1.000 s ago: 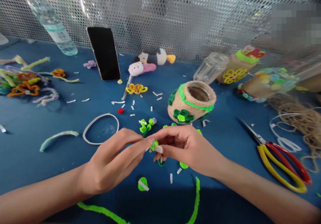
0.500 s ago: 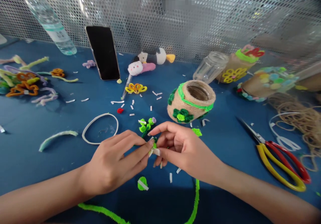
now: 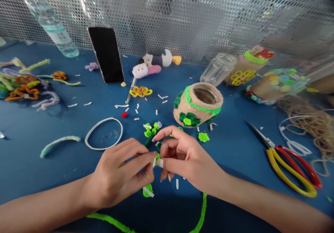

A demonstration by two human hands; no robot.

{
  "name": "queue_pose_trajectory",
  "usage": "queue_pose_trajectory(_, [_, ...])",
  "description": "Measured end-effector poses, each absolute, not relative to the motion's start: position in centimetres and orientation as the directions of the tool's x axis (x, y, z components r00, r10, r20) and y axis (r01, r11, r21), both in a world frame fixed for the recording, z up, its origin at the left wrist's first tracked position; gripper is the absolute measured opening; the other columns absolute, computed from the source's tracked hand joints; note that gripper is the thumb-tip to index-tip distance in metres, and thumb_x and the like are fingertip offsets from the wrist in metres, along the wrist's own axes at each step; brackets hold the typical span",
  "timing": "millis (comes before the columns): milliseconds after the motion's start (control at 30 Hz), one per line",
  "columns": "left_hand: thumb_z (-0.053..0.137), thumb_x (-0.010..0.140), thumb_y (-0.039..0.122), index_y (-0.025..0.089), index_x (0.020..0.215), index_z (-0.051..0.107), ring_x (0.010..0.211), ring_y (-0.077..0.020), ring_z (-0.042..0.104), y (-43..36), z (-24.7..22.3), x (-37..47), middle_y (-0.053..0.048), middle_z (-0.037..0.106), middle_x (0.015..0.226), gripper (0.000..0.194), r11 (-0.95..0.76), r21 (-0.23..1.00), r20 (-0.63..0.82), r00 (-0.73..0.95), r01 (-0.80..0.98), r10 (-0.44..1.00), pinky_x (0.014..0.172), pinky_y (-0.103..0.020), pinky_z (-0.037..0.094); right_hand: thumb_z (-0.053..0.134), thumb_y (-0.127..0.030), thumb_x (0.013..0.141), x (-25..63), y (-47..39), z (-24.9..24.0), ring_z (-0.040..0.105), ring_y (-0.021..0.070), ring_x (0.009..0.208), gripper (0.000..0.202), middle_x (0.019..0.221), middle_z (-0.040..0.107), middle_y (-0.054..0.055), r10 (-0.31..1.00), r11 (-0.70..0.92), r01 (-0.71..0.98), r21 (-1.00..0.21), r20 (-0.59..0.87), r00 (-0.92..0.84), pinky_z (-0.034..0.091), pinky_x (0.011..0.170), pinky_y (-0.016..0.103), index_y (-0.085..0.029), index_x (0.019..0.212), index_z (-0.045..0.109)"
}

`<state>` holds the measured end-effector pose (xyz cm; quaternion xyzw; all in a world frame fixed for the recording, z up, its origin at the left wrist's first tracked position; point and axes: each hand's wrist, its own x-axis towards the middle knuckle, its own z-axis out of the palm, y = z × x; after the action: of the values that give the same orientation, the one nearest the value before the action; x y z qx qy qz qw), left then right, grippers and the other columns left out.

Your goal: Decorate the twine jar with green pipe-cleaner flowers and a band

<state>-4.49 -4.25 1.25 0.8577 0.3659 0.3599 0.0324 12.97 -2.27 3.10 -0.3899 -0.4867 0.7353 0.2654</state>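
My left hand [image 3: 112,175] and my right hand [image 3: 191,158] meet at the middle of the blue table. Between their fingertips is a small bright green pipe-cleaner piece [image 3: 158,156], largely hidden, with white tape showing on it. Both hands pinch this piece; the right index finger arches above it. Just beyond my fingers lie green pipe-cleaner clusters [image 3: 148,130]. Below my hands rests a green disc [image 3: 147,190] with a white strip across it. A long green pipe cleaner [image 3: 202,214] curves along the near edge. Behind my right hand stands a twine-wrapped jar [image 3: 199,104], decorated with green flowers.
Yellow-and-red scissors [image 3: 292,170] lie at the right, near loose twine [image 3: 317,125]. Several jars, including a clear one [image 3: 218,69], are at the back right. A phone [image 3: 106,55] and a water bottle [image 3: 56,31] stand at the back left. A white ring [image 3: 87,140] lies left.
My hands have shifted slightly toward me with the green piece held between them. More of the green bits behind my right hand shows. The jar and the scissors stay in place.
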Motion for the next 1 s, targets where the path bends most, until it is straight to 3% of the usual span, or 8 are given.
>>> queue_pose_trajectory(633, [0.057, 0.073, 0.005, 0.016, 0.076, 0.065, 0.054, -0.0062, 0.055, -4.7, 1.7, -4.4, 0.001, 0.059, 0.066, 0.014, -0.536, 0.756, 0.459, 0.279, 0.377, 0.844, 0.049, -0.015, 0.046, 0.059, -0.009, 0.070, 13.0, -2.4, 2.9, 0.056, 0.0060, 0.048, 0.028, 0.063, 0.050, -0.009, 0.744, -0.430, -0.148, -0.891, -0.257, -0.617, 0.044, 0.048, 0.017, -0.020, 0.093, 0.046])
queue_pose_trajectory(867, [0.056, 0.070, 0.003, 0.016, 0.076, 0.064, 0.053, -0.0067, 0.055, -4.6, 1.9, -4.3, 0.001, 0.059, 0.065, 0.016, -0.553, 0.753, 0.477, 0.283, 0.357, 0.832, 0.048, -0.015, 0.045, 0.059, -0.007, 0.071, 13.1, -2.6, 2.7, 0.052, 0.0038, 0.048, 0.027, 0.064, 0.049, -0.009, 0.749, -0.408, -0.240, -0.881, -0.172, -0.640, 0.048, 0.051, 0.017, -0.020, 0.090, 0.045])
queue_pose_trajectory(1000, [0.056, 0.070, 0.004, 0.016, 0.074, 0.064, 0.055, -0.0070, 0.056, -4.2, 2.5, -4.8, 0.001, 0.061, 0.067, 0.015, -0.575, 0.670, 0.548, 0.210, 0.470, 0.810, 0.049, -0.015, 0.045, 0.057, -0.002, 0.069, 13.2, -2.6, 2.6, 0.050, 0.0022, 0.047, 0.029, 0.063, 0.048, -0.010, 0.779, -0.376, -0.246, -0.893, -0.161, -0.607, 0.045, 0.048, 0.014, -0.020, 0.089, 0.046])
